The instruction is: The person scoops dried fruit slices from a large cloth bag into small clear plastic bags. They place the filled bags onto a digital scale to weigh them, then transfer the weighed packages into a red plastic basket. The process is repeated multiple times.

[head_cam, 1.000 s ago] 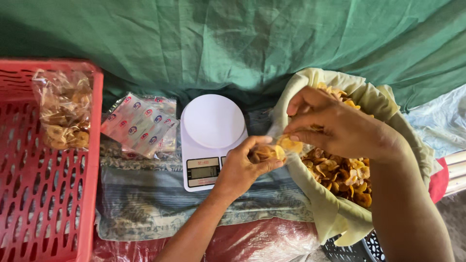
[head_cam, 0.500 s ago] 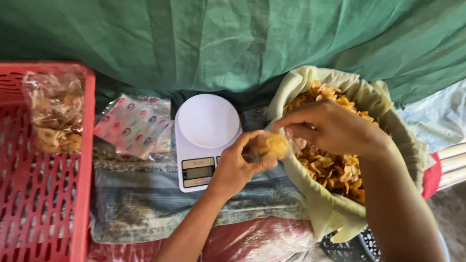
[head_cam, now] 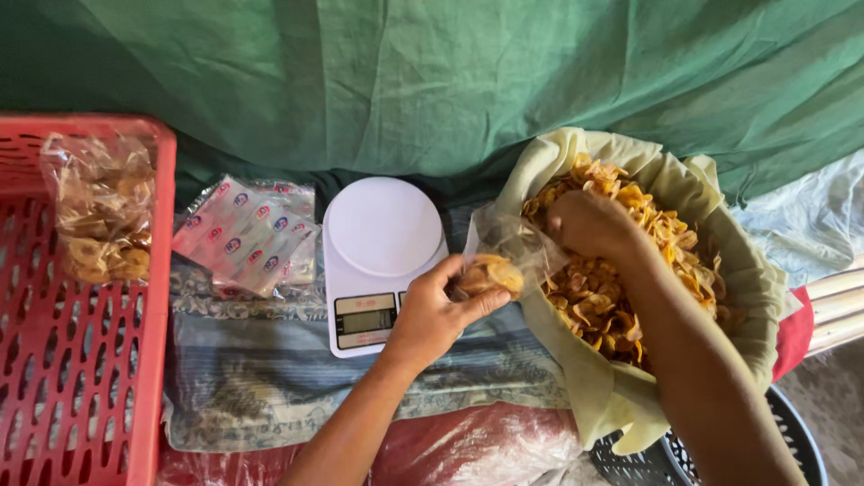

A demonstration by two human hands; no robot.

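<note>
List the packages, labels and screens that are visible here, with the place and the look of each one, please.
Small clear bag: in the left hand, partly filled with yellow chips.
Filled clear bag: in the red crate, far left; round chips inside.
Flat packets: left of the scale, pink and white under clear wrap.
Scale screen: small grey rectangle on the white scale's front.

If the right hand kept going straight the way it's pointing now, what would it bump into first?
The right hand points down into the cloth-lined basket, so it would likely meet the heap of yellow chips at once; it seems to touch them already, though depth is unclear.
</note>
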